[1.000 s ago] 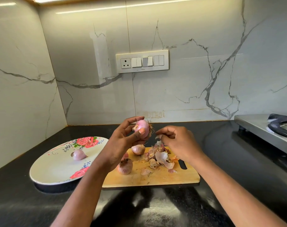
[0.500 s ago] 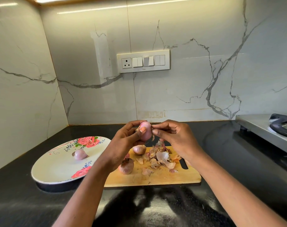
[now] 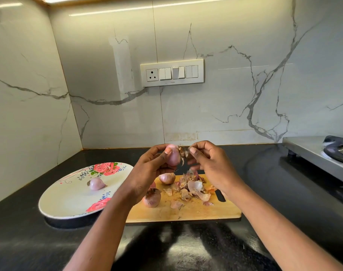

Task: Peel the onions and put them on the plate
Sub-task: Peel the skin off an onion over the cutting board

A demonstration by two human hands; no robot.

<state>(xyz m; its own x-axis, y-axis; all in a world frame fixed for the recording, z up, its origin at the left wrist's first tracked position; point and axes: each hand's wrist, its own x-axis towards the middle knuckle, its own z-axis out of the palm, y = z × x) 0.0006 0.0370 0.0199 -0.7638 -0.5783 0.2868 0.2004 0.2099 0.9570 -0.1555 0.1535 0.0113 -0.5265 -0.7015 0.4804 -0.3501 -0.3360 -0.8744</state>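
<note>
Pink onion [image 3: 173, 155] held above the cutting board [image 3: 194, 211], gripped in left hand [image 3: 147, 171]; right hand [image 3: 211, 165] pinches its dry root tuft [image 3: 183, 152]; black glossy counter [image 3: 264, 184], marble-veined walls, switch panel [image 3: 172, 72], steel stove [image 3: 319, 153] at right; one peeled onion [image 3: 96, 183] on floral plate [image 3: 69, 204]; two unpeeled onions [image 3: 152, 198] on board beside one heap of skins [image 3: 194, 189].

Peels [image 3: 192, 189] crowding board [image 3: 196, 212]
</note>
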